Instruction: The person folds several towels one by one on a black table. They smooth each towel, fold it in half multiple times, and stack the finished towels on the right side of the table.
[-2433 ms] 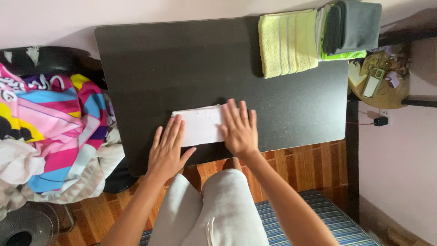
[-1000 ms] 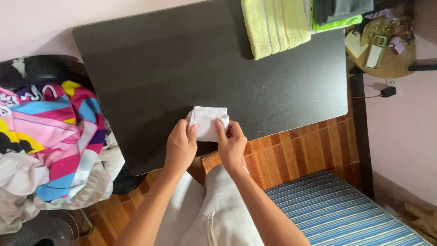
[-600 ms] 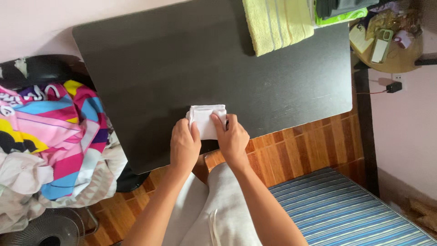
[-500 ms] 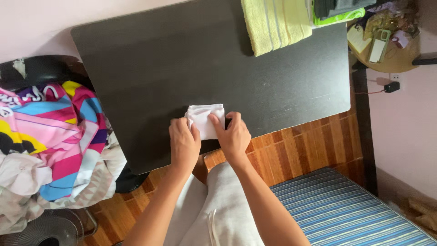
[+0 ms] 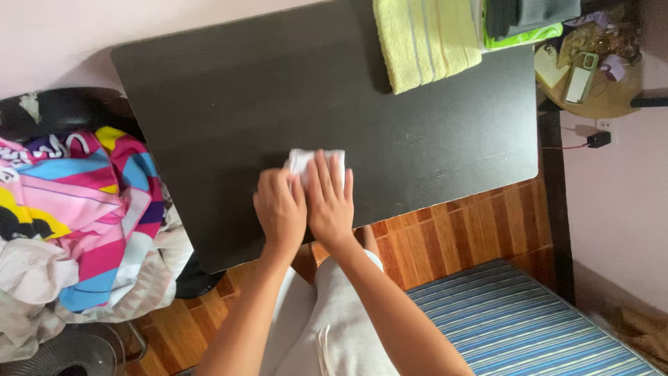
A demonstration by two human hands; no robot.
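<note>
A small folded white cloth point(image 5: 308, 158) lies on the black table point(image 5: 229, 104) near its front edge. My right hand point(image 5: 330, 203) rests flat on the cloth with fingers stretched out, covering most of it. My left hand point(image 5: 280, 209) sits beside it, palm down, its fingers touching the cloth's left edge. Only the far strip of the cloth shows beyond my fingers. Neither hand grips anything.
A folded yellow-green towel point(image 5: 426, 38) and darker folded clothes point(image 5: 529, 15) lie at the table's far right corner. A heap of colourful laundry point(image 5: 76, 216) sits left of the table. A small round side table point(image 5: 591, 76) with clutter stands right. A striped blue mat point(image 5: 515, 320) covers the floor.
The cloth went from a wide strip to a small folded square. My hands, which pinched it a moment ago, now lie flat on it.
</note>
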